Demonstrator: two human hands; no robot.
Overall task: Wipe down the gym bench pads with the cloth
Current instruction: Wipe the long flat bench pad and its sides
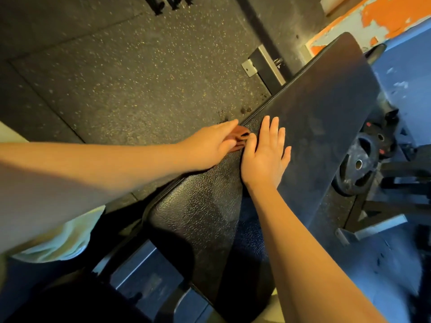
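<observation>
A black gym bench runs from the bottom middle to the upper right, with a pebbled seat pad [200, 213] and a long smooth back pad [326, 108]. A small brown cloth [309, 138] is bunched at the left edge where the two pads meet. My left hand [210, 145] grips the cloth, its thumb curled over the fabric and most of the cloth hidden under the palm. Just to its right, my right hand [265, 155] lies flat on the lower end of the back pad with fingers straight and spread.
Speckled black rubber flooring [140, 78] fills the left and top. A metal foot bracket [263, 64] sits beyond the bench. Black weight plates [359, 166] and rack legs stand to the right. An orange and pale wall [373, 17] is at top right.
</observation>
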